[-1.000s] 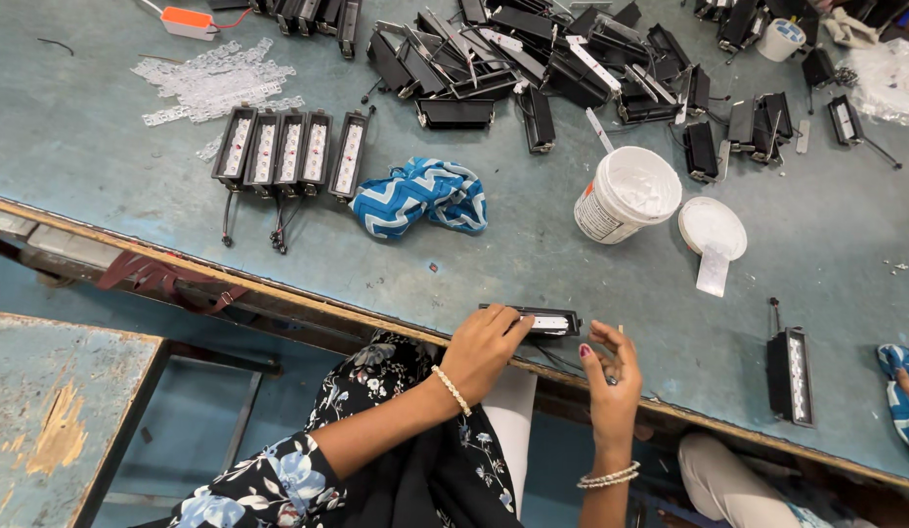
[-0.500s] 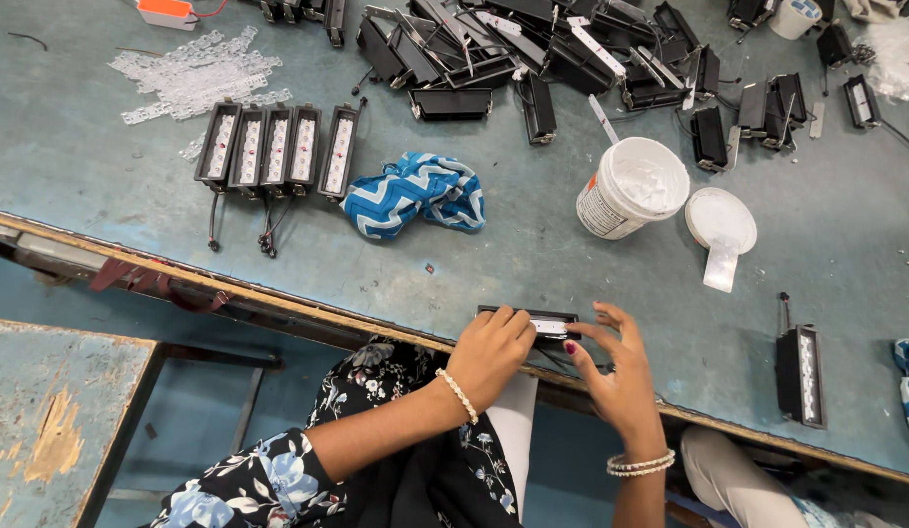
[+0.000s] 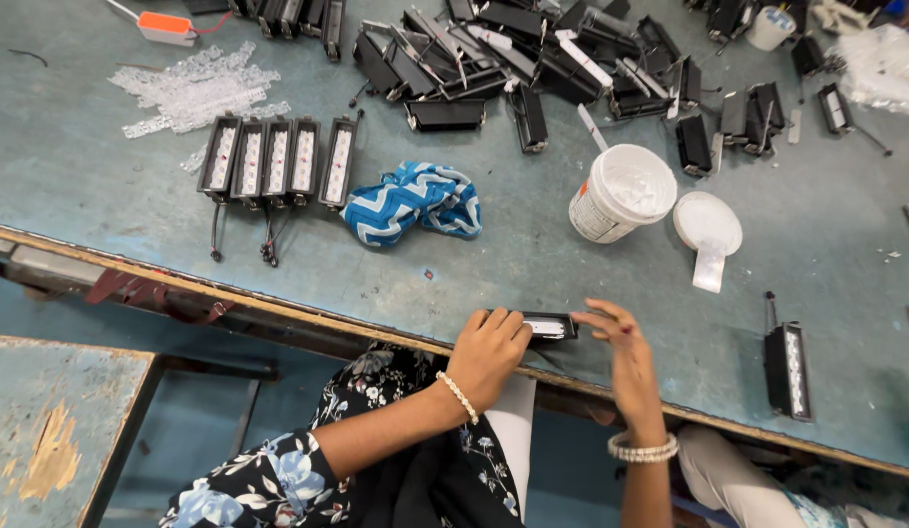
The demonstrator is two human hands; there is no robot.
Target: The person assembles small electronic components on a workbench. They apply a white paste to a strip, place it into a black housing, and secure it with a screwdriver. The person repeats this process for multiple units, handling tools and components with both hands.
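A small black LED light module (image 3: pixel 547 328), white strip facing up, lay at the near edge of the blue-green tabletop (image 3: pixel 103 186). The left hand (image 3: pixel 489 352) covered its left end, grip closed over the housing. The right hand (image 3: pixel 626 352) met its right end, fingertips pinched against the casing, wrist wearing a beaded bracelet (image 3: pixel 642 450).

Farther in on the tabletop, a crumpled blue-and-white zigzag cloth (image 3: pixel 412 202) sat just beside a neat row of four matching modules (image 3: pixel 277 159), their wires trailing toward the edge. An open white tub (image 3: pixel 621 194) stood to the right of the cloth, its lid (image 3: pixel 707 223) lying close by. One lone module (image 3: pixel 789 369) lay well to the right of the hands. Along the far side was a loose heap of black housings (image 3: pixel 533 59). At far left, a scatter of clear lens strips (image 3: pixel 195 90), and an orange-and-white driver box (image 3: pixel 164 27) behind it.
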